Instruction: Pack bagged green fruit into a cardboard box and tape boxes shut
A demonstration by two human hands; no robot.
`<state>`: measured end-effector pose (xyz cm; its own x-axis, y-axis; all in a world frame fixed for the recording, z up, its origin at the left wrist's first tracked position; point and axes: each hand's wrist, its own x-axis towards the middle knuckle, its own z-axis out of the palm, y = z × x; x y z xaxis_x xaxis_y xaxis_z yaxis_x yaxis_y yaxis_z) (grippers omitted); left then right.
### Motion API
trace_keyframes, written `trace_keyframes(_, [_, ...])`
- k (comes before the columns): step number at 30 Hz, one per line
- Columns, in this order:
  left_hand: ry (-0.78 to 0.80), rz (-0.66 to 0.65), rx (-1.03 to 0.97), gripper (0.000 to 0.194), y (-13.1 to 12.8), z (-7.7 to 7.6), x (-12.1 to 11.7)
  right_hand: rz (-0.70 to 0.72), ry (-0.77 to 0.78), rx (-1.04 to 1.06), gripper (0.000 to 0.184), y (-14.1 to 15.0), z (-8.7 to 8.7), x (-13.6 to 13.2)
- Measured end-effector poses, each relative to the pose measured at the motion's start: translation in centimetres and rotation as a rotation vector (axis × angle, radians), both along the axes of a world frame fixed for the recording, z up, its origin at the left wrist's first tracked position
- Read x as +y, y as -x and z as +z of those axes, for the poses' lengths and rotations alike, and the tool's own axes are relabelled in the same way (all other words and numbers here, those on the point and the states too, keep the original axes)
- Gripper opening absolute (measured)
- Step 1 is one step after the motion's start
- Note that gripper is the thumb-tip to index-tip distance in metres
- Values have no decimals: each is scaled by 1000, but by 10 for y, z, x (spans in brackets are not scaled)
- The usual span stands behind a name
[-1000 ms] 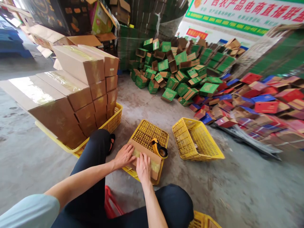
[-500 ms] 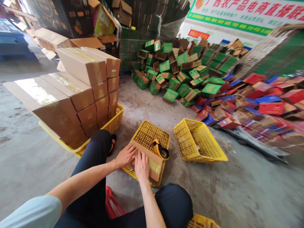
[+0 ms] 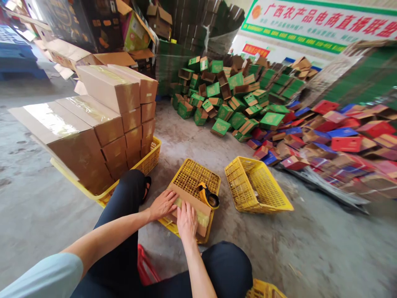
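Note:
A flat brown cardboard box (image 3: 203,210) with yellowish clear tape along its top lies on an upturned yellow plastic crate (image 3: 196,170). My left hand (image 3: 163,203) rests flat on the box's left end, its fingers stretched out. Beside it, my right hand (image 3: 187,218) presses on the taped top near the middle, fingers extended and partly spread. Neither hand grips anything. Just behind the box, a yellow-and-black tape dispenser (image 3: 208,195) sits on the crate.
Stacked taped cartons (image 3: 93,128) fill a yellow basket (image 3: 151,159) on the left. Another yellow basket (image 3: 259,186) stands tilted to the right. Green boxes (image 3: 221,127) and red and blue boxes (image 3: 345,144) lie heaped beyond. My knees flank the crate.
My right hand has shifted slightly right along the taped top. The left hand stays nearly in place, and the camera view has turned a little.

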<state>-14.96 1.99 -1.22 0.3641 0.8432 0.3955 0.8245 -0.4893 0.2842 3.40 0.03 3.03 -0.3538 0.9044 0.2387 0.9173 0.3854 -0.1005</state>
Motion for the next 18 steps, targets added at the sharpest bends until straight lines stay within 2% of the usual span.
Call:
trace_keyframes(10, [-7,4,37,56,-5,-2,-5,-12,54,-47,55,-14,0,-11])
trace_keyframes(14, [27,-10,31,62,-6,1,-7,-123,44,-94,53,-24,4,-16])
trace_keyframes(18, [21,-10,37,65,-6,5,-9,-212,-38,-118,50,-38,2,-22])
